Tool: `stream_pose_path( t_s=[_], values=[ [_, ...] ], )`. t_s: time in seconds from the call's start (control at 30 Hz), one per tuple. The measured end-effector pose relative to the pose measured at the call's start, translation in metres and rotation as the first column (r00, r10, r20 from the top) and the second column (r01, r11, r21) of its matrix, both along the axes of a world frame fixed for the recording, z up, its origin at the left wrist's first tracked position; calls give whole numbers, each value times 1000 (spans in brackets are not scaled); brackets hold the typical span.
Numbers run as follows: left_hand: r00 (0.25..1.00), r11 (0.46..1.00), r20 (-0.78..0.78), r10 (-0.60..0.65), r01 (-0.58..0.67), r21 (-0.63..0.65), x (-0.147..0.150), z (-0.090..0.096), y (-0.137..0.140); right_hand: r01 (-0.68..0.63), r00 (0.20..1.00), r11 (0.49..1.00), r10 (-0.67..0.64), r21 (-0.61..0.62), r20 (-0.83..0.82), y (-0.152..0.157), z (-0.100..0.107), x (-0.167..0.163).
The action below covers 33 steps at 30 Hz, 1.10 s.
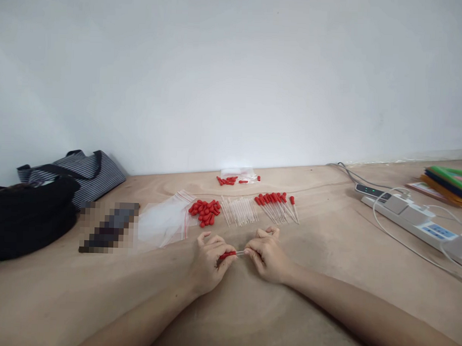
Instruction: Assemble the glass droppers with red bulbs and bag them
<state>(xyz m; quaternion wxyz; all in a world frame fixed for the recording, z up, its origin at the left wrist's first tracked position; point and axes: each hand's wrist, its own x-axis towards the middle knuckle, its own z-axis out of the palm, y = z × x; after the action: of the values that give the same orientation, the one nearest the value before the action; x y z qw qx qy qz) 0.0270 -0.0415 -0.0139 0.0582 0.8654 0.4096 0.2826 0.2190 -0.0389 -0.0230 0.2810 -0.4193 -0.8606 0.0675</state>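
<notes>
Red bulb (228,254) and clear tube (241,252) meet — left hand (210,259) pinching the bulb, right hand (268,254) pinching the tube.

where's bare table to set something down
Bare tabletop lies between the red-capped tubes and the white power strip, and between the left forearm and right forearm. Crowded beyond the hands: plastic bags, loose red caps, clear tubes.

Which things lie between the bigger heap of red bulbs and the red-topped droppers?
In the head view, a row of thin clear tubes lies between them.
</notes>
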Motion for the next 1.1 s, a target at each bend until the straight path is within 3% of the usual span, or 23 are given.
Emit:
stream_pose_path(
  t_s=[0.33, 0.57, 0.63, 0.7, 0.77, 0.87, 0.97, 1.1],
  values=[
    [1000, 1000, -25, 4, -4, -16, -2, -2, 4, -34, 999, 994, 38, -102, 37, 5, 7, 1],
    [999, 999, -26, 31, -32, -10, -4, -1, 10, -69, 988, 997, 66, 16, 136, 5, 20, 16],
    [996, 996, 7, 85, -85, 12, -6, -1, 11, -31, 990, 999, 28, 19, 137, 8, 18, 21],
    [981, 982, 64, 183, -186, 34, -8, -3, 14, 107, 991, 994, -108, 18, 76, 17, 15, 25],
    [961, 964, 97, 260, -264, 29, -11, -6, 17, 335, 942, 942, -335, 0, -22, 32, 12, 31],
    [952, 955, 75, 297, -298, -1, -13, -8, 20, 603, 792, 796, -606, -53, -79, 59, 7, 39],
    [951, 951, 41, 308, -308, -11, -13, -7, 21, 698, 712, 712, -701, -76, -41, 78, 2, 43],
    [939, 939, 25, 344, -344, -8, -12, -7, 20, 726, 687, 686, -726, -50, 20, 85, -5, 44]
  ],
)
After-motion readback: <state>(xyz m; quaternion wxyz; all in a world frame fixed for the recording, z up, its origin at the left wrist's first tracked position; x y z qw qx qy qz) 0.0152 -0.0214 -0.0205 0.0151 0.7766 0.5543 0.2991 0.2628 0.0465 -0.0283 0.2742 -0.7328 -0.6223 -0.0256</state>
